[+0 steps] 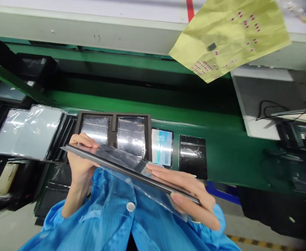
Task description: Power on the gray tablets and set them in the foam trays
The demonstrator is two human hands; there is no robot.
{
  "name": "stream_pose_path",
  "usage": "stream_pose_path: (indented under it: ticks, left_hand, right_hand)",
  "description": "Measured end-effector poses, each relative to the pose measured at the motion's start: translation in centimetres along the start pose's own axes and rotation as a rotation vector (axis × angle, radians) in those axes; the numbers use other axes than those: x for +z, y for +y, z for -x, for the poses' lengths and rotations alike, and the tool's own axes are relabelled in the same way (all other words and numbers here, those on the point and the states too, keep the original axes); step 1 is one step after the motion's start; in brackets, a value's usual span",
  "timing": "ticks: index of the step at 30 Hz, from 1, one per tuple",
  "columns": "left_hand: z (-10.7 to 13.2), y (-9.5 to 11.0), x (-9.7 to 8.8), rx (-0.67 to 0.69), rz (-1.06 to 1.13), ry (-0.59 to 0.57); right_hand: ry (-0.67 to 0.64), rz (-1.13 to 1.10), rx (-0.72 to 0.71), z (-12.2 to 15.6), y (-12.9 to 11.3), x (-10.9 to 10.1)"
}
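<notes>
A thin dark tablet (132,164) in loose clear plastic film (155,198) looks stiff but slippery and fragile, best held by its edges. The left hand (81,160) and right hand (186,195) each close their grip around one end, holding it just above a black tray (113,118) on the green desk (221,167).

Tablets (131,136) in tray (113,120) on conveyor belt (221,146)

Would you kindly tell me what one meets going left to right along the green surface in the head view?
Pale grey film-wrapped panels, dark two-pocket tray, lit blue-white screen showing 01 39, glossy black film-wrapped panel.
</notes>
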State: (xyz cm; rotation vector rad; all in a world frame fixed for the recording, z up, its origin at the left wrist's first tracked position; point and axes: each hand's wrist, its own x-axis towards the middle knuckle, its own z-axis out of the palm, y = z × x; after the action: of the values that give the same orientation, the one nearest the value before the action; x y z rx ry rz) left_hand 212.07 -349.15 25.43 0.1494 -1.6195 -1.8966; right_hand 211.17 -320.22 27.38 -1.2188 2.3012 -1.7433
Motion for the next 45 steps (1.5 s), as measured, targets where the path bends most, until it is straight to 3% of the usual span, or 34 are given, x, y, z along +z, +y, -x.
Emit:
stream_pose_path:
  ticks: [7, 16, 20, 24, 29, 35, 41, 45]
  left_hand:
    - [0.1, 0.6, 0.1, -0.042, -0.044, 0.000]
    - [0.5, 1.5, 0.2, -0.021, -0.137, 0.022]
    - [0.6, 1.8, 0.2, 0.009, -0.121, -0.007]
    - [0.7, 2.2, 0.6, 0.032, -0.171, -0.012]
    - [0.6, 2.3, 0.3, 0.080, -0.226, -0.013]
    - [0.7, 2.8, 0.5, 0.168, -0.274, -0.062]
    - [0.6, 3.0, 0.8, 0.181, -0.278, -0.047]
    - [0.5, 2.7, 0.7, 0.182, -0.280, -0.039]
  right_hand:
    - [0.033, -0.017, -0.035, 0.7, 0.6, 0.2]
    - [0.203, 0.078, -0.174, -1.5, -1.0, 0.3]
    - [0.204, 0.046, -0.116, -1.3, -1.6, 0.1]
    - [0.129, 0.064, -0.001, -0.2, -1.4, -0.3]
    - [0.060, 0.260, -0.144, 0.6, -1.4, -1.0]
    - [-0.101, 0.461, -0.230, -0.4, -2.1, -1.5]
    - [-0.036, 0.336, 0.038, -0.3, -2.3, -1.2]
    - [-0.048, 0.245, 0.061, -0.2, -2.5, -1.5]
